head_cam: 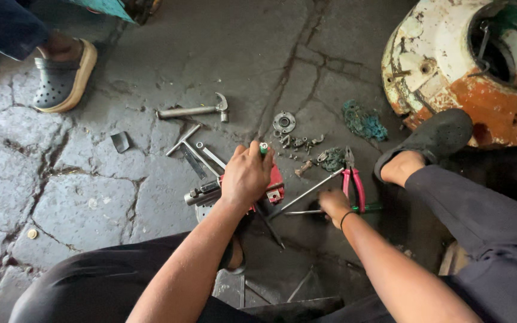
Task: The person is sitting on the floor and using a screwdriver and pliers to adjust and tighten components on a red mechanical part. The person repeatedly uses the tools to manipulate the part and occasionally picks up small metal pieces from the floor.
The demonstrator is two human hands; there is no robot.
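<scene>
- My left hand (245,175) lies flat on top of a red metal part (275,182) on the stone floor (79,197). The fingers are curled down over it and press it. A small green-tipped piece (264,147) stands up just at the fingertips.
- A grey metal cylinder (203,192) comes out from under this hand toward the left, so the long axis of the part runs left to right, across my forearm.
- My right hand (334,204) is closed around the near end of a long thin metal rod (306,192). The fingers are tight on it; I cannot see the handle itself.
- The rod points up and right, away from the red part, and its far end reaches near the red-handled pliers (353,179). The near end of the rod is just beside the red part, so the right hand is near the left one.
- A second thin rod (301,212) lies almost level, just below the first.
- Farther from me on the floor: a hammer (194,110), a round flange (283,121), and small bolts (299,142) beside it. All of these are well apart from both hands.
</scene>
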